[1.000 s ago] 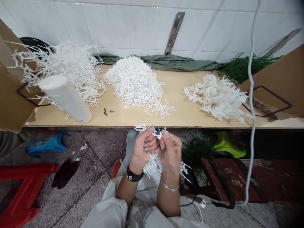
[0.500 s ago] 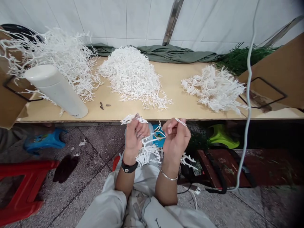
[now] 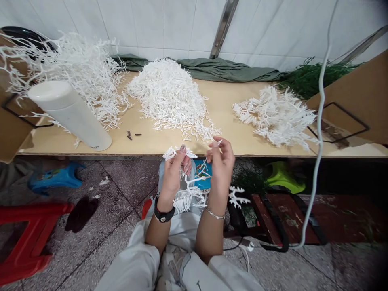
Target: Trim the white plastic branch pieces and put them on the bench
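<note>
Pinched in the left hand (image 3: 174, 171), a white branched sprig (image 3: 188, 190) hangs just below the table's near edge (image 3: 151, 153), while the right hand (image 3: 221, 167), close beside, nips a small white piece (image 3: 218, 142) at its fingertips.

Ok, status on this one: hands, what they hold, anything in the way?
Left hand shut on white branch cluster. Right hand pinching small white sprig. Both held in front of table edge. Nothing between them.
</note>
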The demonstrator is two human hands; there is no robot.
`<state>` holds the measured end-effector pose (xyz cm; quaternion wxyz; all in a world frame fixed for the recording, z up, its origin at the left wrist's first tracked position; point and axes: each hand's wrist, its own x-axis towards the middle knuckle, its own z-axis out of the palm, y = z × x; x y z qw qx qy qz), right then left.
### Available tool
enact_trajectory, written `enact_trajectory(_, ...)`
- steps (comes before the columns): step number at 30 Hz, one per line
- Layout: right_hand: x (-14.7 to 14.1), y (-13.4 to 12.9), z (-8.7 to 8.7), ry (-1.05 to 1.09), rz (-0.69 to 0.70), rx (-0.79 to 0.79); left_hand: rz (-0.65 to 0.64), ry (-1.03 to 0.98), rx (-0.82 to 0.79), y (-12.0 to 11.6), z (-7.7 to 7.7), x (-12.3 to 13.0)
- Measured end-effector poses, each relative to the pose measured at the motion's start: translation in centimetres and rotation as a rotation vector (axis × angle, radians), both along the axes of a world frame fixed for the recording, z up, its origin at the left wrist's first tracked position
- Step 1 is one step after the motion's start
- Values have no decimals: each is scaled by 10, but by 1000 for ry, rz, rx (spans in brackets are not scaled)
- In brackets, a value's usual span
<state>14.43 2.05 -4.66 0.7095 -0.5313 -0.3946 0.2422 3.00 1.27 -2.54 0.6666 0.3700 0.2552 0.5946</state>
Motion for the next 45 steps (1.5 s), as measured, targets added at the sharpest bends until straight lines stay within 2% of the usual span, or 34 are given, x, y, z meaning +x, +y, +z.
enact_trajectory(4, 5, 13, -23, -216, 11, -109, -12, 71, 24, 5, -5, 2)
enact_trajectory(8, 5, 7, -29, -314, 23, -99, 7, 107, -5, 11, -9, 3)
enact_trajectory(18, 5, 1, -20, -376, 189, -70, -18, 109, -4, 17, -14, 4)
enact_trajectory(23, 2, -1, -20, -240, 325, -74, -3, 132, -18, 19, -15, 1)
enact_trajectory(28, -6, -8, -11, -124, 167, -29, -6, 215, 7, 21, -19, -1)
enact_trajectory(32, -15, -20, 2, -265, 141, 8, -19, 324, 99, 17, -20, -5)
enact_trajectory(36, -20, -28, 11, -488, 245, -58, 74, 384, 84, 10, -15, -12)
enact_trajectory(39, -20, -31, 15, -464, 345, -70, -7, 356, 69, 8, -11, -16)
enact_trajectory(41, -19, -34, 16, -377, 395, -28, -94, 253, 16, 8, -9, -17)
enact_trajectory(45, -25, -41, 14, -183, 459, 48, -258, -23, -243, 8, 1, -16)
